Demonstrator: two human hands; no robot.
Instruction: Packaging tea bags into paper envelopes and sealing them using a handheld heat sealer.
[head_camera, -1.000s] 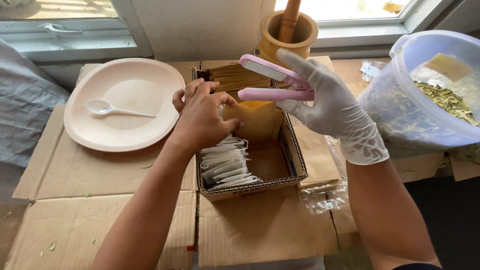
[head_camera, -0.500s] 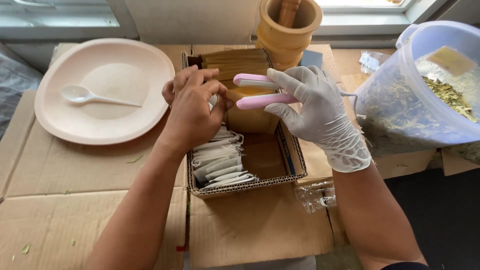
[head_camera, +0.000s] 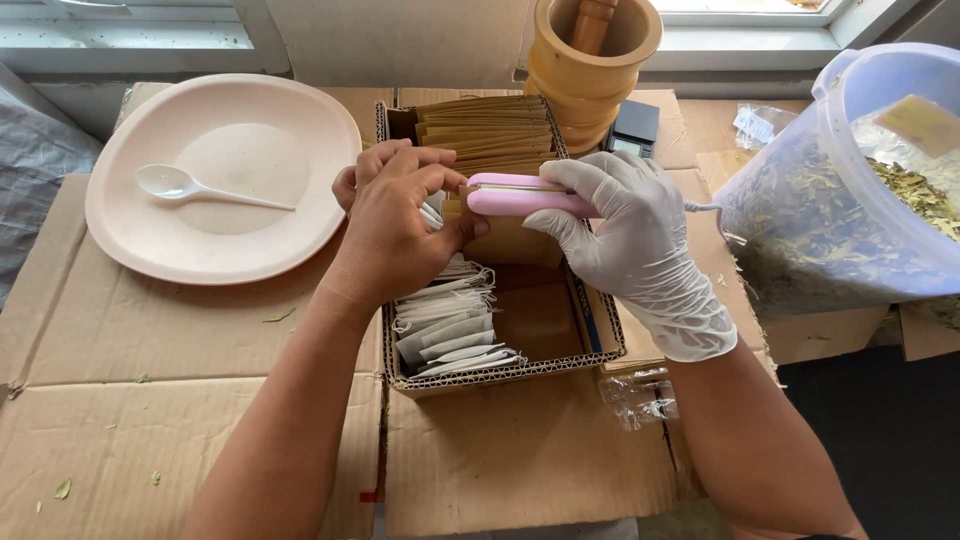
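While the round pale pink plate (head_camera: 215, 180) with its white plastic spoon (head_camera: 200, 186) sits idle at left, the bare left hand (head_camera: 395, 225) pinches a small kraft-paper pouch (head_camera: 512, 240) over the cardboard box (head_camera: 500, 372). The gloved right hand (head_camera: 625, 240) squeezes a pink handheld sealer (head_camera: 520, 195) across its top. White tea bags (head_camera: 445, 325) fill only part of the box; by my judgement, much of the packing remains.

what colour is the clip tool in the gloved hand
Pink tool, in the right hand; head view.
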